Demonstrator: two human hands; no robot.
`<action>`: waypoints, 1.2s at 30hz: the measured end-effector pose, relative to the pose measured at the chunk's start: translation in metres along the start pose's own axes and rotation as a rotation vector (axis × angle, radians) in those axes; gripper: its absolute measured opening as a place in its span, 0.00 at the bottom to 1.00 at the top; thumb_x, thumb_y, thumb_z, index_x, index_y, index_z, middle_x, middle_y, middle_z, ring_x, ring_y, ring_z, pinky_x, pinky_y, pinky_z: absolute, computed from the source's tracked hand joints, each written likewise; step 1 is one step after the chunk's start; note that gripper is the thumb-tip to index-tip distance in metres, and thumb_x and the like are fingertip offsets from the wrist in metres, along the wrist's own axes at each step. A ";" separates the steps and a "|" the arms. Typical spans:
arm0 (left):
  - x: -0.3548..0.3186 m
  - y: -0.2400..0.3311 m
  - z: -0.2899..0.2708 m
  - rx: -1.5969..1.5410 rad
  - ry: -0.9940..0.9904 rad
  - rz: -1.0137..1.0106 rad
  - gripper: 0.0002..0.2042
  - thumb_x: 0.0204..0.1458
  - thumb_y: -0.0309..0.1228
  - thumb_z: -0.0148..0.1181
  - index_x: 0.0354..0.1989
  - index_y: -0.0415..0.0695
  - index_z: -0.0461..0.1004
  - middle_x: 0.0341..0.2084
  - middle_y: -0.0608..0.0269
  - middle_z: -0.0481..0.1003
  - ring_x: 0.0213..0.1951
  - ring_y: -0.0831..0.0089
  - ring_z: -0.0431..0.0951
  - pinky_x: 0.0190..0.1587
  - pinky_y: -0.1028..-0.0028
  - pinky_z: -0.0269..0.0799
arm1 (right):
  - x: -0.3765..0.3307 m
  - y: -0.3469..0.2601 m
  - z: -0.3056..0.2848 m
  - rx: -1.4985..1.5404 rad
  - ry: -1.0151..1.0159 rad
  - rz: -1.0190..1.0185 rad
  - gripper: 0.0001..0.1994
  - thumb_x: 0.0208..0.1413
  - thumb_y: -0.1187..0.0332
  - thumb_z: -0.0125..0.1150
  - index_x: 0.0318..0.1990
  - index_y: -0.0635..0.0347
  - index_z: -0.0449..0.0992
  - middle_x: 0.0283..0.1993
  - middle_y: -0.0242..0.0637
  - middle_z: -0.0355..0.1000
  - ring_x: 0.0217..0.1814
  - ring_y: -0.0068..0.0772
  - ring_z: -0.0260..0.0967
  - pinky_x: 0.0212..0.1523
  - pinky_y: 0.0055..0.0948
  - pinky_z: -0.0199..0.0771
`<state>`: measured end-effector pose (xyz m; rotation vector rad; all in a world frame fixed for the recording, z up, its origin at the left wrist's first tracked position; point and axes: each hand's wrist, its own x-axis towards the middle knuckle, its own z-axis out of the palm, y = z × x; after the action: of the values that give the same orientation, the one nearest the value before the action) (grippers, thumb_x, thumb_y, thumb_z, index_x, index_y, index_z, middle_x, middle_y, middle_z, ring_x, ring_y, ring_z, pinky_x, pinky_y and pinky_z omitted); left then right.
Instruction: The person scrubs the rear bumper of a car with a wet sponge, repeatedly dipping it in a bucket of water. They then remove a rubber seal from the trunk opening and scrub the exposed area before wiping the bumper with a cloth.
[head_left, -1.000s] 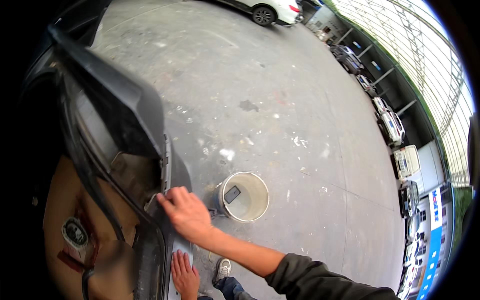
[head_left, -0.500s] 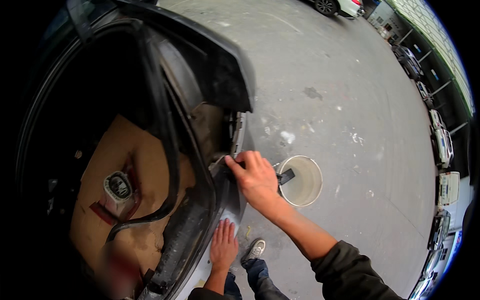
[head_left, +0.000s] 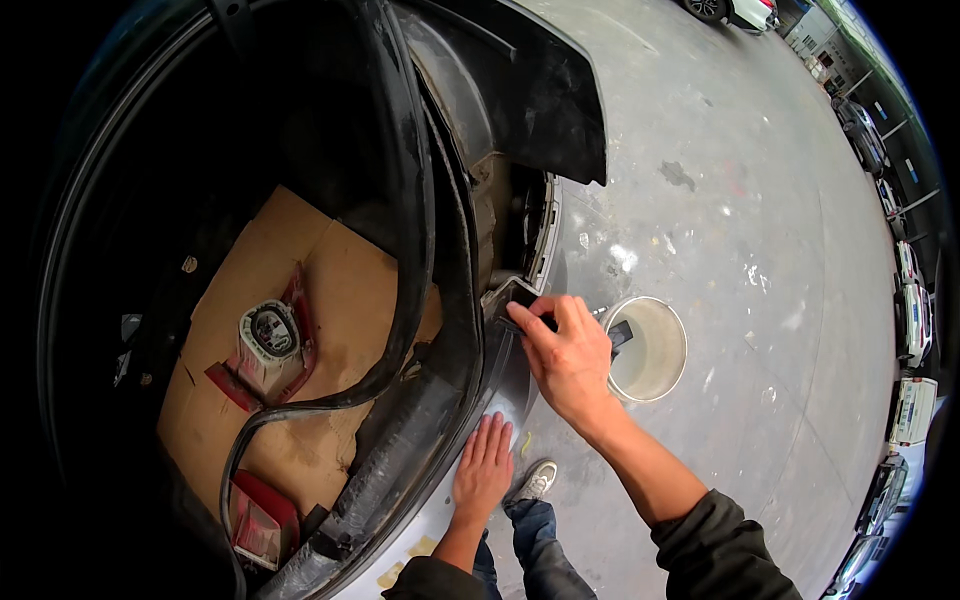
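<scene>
My right hand point(head_left: 568, 350) pinches a dark, flat piece point(head_left: 535, 324) against the dark painted rear corner point(head_left: 503, 352) of a car, just below the open lamp recess. Most of that piece is hidden by the fingers, so its kind is unclear. Nearer to me, my left hand point(head_left: 484, 470) lies flat on the paler part of the same body panel, fingers stretched and holding nothing. Beyond the right wrist, a whitish bucket point(head_left: 684, 352) stands on the floor, with a black flat object point(head_left: 621, 335) at its left rim.
To the left gapes the car's trunk, edged by a loose black rubber seal point(head_left: 405, 290). Inside, a cardboard sheet point(head_left: 225, 300) bears two removed red tail lamps point(head_left: 270, 345) point(head_left: 262, 525). A black panel point(head_left: 550, 95) juts out above. Parked cars point(head_left: 912, 300) line the far right.
The whole view has shifted, so the car and bucket appear farther right. My right hand has moved slightly along the panel toward my left hand, which still rests flat there.
</scene>
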<state>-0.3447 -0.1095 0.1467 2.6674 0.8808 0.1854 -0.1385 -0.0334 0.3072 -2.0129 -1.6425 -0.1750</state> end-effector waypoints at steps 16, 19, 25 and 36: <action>0.001 0.000 -0.004 0.083 -0.020 0.000 0.28 0.59 0.38 0.52 0.68 0.45 0.61 0.70 0.60 0.57 0.71 0.66 0.54 0.71 0.66 0.48 | 0.004 -0.020 0.022 1.128 -0.044 0.932 0.09 0.62 0.67 0.61 0.34 0.65 0.76 0.28 0.30 0.75 0.26 0.17 0.70 0.30 0.22 0.72; 0.001 0.001 -0.001 0.060 -0.029 0.004 0.27 0.59 0.38 0.53 0.67 0.44 0.61 0.70 0.60 0.57 0.72 0.66 0.53 0.71 0.67 0.47 | 0.016 -0.027 0.021 1.219 -0.044 1.100 0.08 0.61 0.67 0.62 0.34 0.63 0.77 0.28 0.30 0.75 0.26 0.17 0.71 0.29 0.19 0.71; 0.002 0.000 -0.003 0.061 -0.021 -0.008 0.26 0.59 0.38 0.52 0.65 0.43 0.63 0.69 0.60 0.58 0.71 0.65 0.54 0.71 0.67 0.47 | 0.026 -0.033 0.031 1.234 0.104 1.186 0.08 0.57 0.69 0.64 0.27 0.61 0.76 0.22 0.29 0.74 0.19 0.18 0.68 0.22 0.20 0.66; 0.003 0.000 0.000 0.019 0.065 0.012 0.25 0.56 0.36 0.57 0.63 0.44 0.66 0.60 0.60 0.67 0.60 0.62 0.67 0.66 0.62 0.59 | 0.030 -0.040 0.050 1.020 0.315 1.137 0.09 0.48 0.74 0.63 0.19 0.62 0.72 0.19 0.22 0.67 0.21 0.11 0.56 0.22 0.20 0.55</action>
<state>-0.3421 -0.1073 0.1465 2.6987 0.8907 0.2686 -0.1796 0.0211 0.2902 -1.6128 -0.0968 0.5990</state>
